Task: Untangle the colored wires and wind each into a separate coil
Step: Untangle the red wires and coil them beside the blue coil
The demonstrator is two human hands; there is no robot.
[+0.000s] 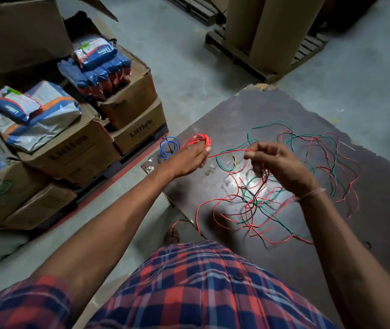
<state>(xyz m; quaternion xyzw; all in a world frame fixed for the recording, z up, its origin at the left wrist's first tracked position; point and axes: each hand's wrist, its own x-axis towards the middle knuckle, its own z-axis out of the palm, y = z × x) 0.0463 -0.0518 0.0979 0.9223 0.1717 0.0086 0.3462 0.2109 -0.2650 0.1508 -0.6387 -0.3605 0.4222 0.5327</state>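
My left hand (190,159) grips a small coil of red wire (199,139) over the left edge of the dark table (367,245). A taut red strand (227,152) runs from that coil to my right hand (281,166), which pinches it between thumb and fingers. Below and behind my right hand lies a loose tangle of red, green and black wires (260,205), spread over the table. A finished blue wire coil (169,147) lies at the table's left corner, just beyond my left hand. A short yellow wire piece (234,160) sits between my hands.
Stacked cardboard boxes (75,150) with blue and white packets (34,110) stand on a pallet to the left. Tall cardboard rolls (270,27) stand on a pallet behind the table. Grey concrete floor (184,67) lies between them. A foot (172,235) shows under the table's near-left edge.
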